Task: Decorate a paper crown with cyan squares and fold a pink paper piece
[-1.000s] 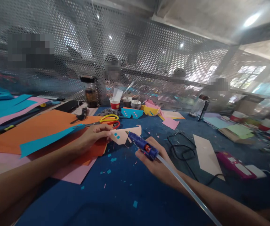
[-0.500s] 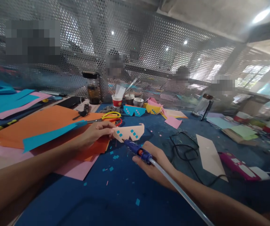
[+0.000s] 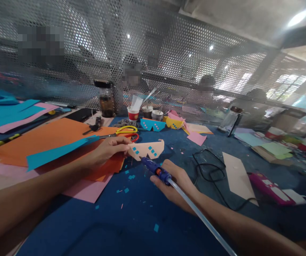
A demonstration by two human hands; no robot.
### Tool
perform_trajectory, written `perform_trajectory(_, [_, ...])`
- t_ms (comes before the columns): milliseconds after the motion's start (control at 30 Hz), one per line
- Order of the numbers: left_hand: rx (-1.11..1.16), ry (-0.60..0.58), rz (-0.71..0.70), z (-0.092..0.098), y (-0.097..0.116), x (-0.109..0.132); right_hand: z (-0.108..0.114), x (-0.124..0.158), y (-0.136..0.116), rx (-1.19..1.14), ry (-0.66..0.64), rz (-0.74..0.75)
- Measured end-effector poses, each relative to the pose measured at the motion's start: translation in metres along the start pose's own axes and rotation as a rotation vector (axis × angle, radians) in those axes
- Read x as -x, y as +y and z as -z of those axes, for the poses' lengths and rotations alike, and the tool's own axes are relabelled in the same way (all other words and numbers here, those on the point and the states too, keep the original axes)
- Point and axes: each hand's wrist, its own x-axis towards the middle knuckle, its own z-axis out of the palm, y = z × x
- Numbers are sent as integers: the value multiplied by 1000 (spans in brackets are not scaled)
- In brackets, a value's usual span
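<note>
My left hand (image 3: 115, 147) pinches the left end of a pale peach paper cut-out (image 3: 143, 147) shaped like glasses, with small blue squares stuck on it. In my right hand (image 3: 173, 181) is a blue hot glue gun (image 3: 155, 170), with a long clear glue stick (image 3: 198, 213) trailing from its back. The gun's nozzle is at the lower edge of the cut-out, by its left half; whether it touches is too small to tell. Behind the left hand lie scissors (image 3: 127, 131) with yellow and red handles. Small blue paper scraps (image 3: 131, 177) dot the blue table.
Orange paper (image 3: 46, 138) and a blue strip (image 3: 59, 153) lie left. Finished-looking blue (image 3: 153, 124) and yellow paper glasses (image 3: 174, 123) stand at the back near cups (image 3: 133, 114) and a dark jar (image 3: 105, 99). A black cable (image 3: 211, 170) and a magenta power strip (image 3: 272, 188) lie right.
Hardly anything differs. Both hands, the cut-out and the glue gun keep nearly the same place, and the view has shifted very slightly.
</note>
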Motion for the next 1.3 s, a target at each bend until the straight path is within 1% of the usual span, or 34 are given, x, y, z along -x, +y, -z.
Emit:
perform_trajectory(367, [-5,-7,-5,0,2,-1,-3,0,2,47,14,5])
perform_trajectory(700, [3,-10,-5,1,-3,-1,-3,-1,1,65,14,14])
perform_trajectory(1300, [-11,-12,-16,2,-2,-2,-8,0,9,94,40,59])
